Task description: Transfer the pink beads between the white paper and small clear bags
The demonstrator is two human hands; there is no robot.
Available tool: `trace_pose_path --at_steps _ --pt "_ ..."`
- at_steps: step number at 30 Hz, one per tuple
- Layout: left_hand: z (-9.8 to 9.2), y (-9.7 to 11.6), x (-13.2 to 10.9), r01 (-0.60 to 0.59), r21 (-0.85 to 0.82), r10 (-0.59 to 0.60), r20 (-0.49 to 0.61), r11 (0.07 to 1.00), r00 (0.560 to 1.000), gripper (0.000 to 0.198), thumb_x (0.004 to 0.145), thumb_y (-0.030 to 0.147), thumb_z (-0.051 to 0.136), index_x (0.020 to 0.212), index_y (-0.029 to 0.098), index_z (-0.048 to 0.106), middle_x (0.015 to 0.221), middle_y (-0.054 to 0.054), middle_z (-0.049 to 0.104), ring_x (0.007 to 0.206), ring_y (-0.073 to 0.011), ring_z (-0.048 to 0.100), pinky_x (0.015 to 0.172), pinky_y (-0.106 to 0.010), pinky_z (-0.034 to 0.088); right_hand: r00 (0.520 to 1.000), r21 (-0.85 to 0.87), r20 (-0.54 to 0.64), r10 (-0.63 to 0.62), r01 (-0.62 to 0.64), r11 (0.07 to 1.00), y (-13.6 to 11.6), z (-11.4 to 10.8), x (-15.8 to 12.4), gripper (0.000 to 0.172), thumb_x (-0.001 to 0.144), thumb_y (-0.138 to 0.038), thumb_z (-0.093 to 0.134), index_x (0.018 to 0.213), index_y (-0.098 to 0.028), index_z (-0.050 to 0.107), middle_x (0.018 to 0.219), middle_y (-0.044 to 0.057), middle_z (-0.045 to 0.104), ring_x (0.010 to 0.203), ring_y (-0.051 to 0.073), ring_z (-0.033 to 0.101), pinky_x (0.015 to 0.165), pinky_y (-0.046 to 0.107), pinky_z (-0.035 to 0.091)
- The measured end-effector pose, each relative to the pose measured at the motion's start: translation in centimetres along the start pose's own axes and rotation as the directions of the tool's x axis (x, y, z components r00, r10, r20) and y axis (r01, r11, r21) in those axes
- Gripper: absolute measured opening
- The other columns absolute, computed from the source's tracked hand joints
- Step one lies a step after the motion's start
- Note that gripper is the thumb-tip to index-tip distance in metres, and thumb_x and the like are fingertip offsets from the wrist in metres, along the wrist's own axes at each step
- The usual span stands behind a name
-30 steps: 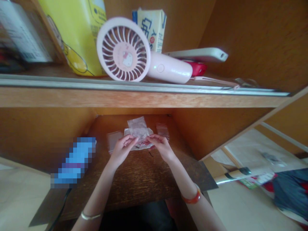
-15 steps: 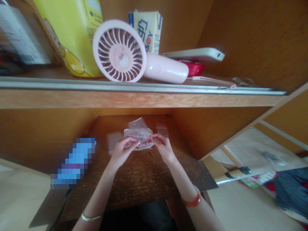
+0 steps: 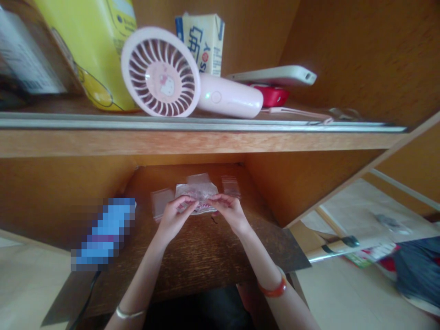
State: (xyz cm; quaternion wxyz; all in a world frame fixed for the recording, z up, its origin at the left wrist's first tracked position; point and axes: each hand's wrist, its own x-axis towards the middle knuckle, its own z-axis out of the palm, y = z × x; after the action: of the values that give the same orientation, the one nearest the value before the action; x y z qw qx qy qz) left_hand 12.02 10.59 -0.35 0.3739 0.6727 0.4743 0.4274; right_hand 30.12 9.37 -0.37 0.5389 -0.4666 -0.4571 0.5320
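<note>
A wooden shelf [image 3: 206,137] runs across the whole frame above the middle, and below it the dark wooden tabletop [image 3: 192,261] fills the lower centre. On the shelf, at the upper left of the frame, stands a big yellow box [image 3: 92,46]. Just right of it a pink handheld fan [image 3: 161,71] lies on its side with its grille facing out. A small drink carton [image 3: 202,41] stands behind the fan. To the right, a white phone [image 3: 275,75] lies on top of a red object [image 3: 271,95]. Under the shelf, in the centre of the frame, a crumpled clear plastic bag [image 3: 197,191] with something pinkish inside sits at the back of the tabletop, between the two hands and at their fingertips. The left hand [image 3: 173,217] pinches the bag's near left edge with thumb and fingers closed on it. The right hand [image 3: 230,213] pinches the near right edge the same way, so the fingertips of both almost meet over the bag. A small empty clear bag [image 3: 161,201] lies flat just left of the left hand, and another small clear bag [image 3: 231,185] lies just beyond the right hand. At the bottom of the frame, the right wrist wears an orange bangle [image 3: 275,288] and the left wrist a thin silver bracelet [image 3: 129,313].
</note>
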Motion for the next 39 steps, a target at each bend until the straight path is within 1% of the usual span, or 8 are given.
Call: trace_pose_path --at_steps 5,9,14,19,23,27,33,39 --pt "0.2 0.5 -0.1 -0.031 0.022 0.031 -0.029 0.999 0.999 0.02 0.083 0.038 0.06 0.082 0.019 0.067 0.086 -0.004 0.071 0.085 -0.0205 0.065 0.079 -0.033 0.046 0.997 -0.101 -0.01 -0.075 0.074 0.992 0.4 -0.1 0.1 0.019 0.069 -0.037 0.075 0.076 -0.021 0.07 0.076 0.002 0.069 0.067 0.014 0.063 0.051 0.022 0.049" --pt "0.0 0.7 -0.1 -0.083 0.059 0.086 -0.045 0.995 0.995 0.018 0.084 0.035 0.06 0.081 0.02 0.067 0.085 -0.003 0.071 0.085 -0.0203 0.065 0.081 -0.033 0.047 0.991 -0.117 -0.008 -0.133 0.131 0.984 0.5 -0.1 0.1 0.016 0.07 -0.036 0.074 0.075 -0.021 0.071 0.078 0.003 0.07 0.072 0.016 0.065 0.054 0.023 0.05" --pt "0.0 1.0 -0.3 -0.103 0.043 0.103 0.012 0.994 0.995 0.016 0.085 0.034 0.06 0.084 0.02 0.067 0.087 -0.004 0.071 0.087 -0.0204 0.065 0.081 -0.033 0.048 0.994 -0.118 0.03 -0.107 0.11 0.987 0.8 0.0 0.1 0.019 0.069 -0.037 0.075 0.078 -0.021 0.072 0.076 0.002 0.07 0.065 0.015 0.063 0.055 0.025 0.049" --pt "0.3 1.2 -0.5 -0.105 0.018 0.103 0.071 0.994 0.992 0.019 0.088 0.035 0.056 0.089 0.019 0.066 0.092 -0.005 0.071 0.091 -0.0205 0.065 0.084 -0.033 0.048 0.98 -0.171 0.068 -0.189 0.198 0.965 1.2 0.4 0.1 0.015 0.072 -0.037 0.074 0.077 -0.022 0.072 0.079 0.001 0.071 0.073 0.016 0.065 0.059 0.025 0.049" --pt "0.1 1.3 -0.5 -0.094 0.038 0.092 0.045 0.995 0.995 0.021 0.088 0.036 0.055 0.087 0.018 0.066 0.091 -0.006 0.071 0.089 -0.0207 0.065 0.083 -0.033 0.049 0.971 -0.214 0.079 -0.226 0.238 0.947 0.8 0.9 0.0 0.012 0.075 -0.034 0.07 0.077 -0.022 0.072 0.077 0.001 0.071 0.074 0.017 0.065 0.065 0.027 0.05" --pt "-0.1 1.3 -0.6 -0.102 0.058 0.101 0.012 0.993 0.995 0.02 0.088 0.036 0.055 0.086 0.019 0.066 0.088 -0.005 0.071 0.086 -0.0202 0.066 0.08 -0.032 0.049 0.969 -0.236 0.064 -0.24 0.249 0.939 0.5 1.3 -0.1 0.011 0.076 -0.032 0.069 0.076 -0.022 0.072 0.075 0.001 0.071 0.071 0.016 0.065 0.066 0.027 0.049" --pt "-0.1 1.5 -0.6 -0.094 0.035 0.095 -0.018 0.995 0.995 0.019 0.087 0.037 0.057 0.086 0.02 0.065 0.087 -0.003 0.071 0.085 -0.0194 0.066 0.081 -0.03 0.049 0.964 -0.216 0.066 -0.258 0.266 0.94 0.3 1.5 0.0 0.008 0.077 -0.03 0.068 0.076 -0.023 0.072 0.078 0.001 0.072 0.073 0.017 0.065 0.072 0.03 0.05" --pt "-0.2 1.6 -0.5 -0.09 0.03 0.092 -0.055 0.995 0.994 0.022 0.089 0.039 0.054 0.083 0.02 0.063 0.084 -0.001 0.07 0.083 -0.0183 0.065 0.081 -0.029 0.048 0.974 -0.139 -0.021 -0.224 0.219 0.966 0.2 1.7 0.0 0.012 0.074 -0.034 0.071 0.076 -0.022 0.072 0.077 0.002 0.072 0.071 0.017 0.066 0.072 0.032 0.051"
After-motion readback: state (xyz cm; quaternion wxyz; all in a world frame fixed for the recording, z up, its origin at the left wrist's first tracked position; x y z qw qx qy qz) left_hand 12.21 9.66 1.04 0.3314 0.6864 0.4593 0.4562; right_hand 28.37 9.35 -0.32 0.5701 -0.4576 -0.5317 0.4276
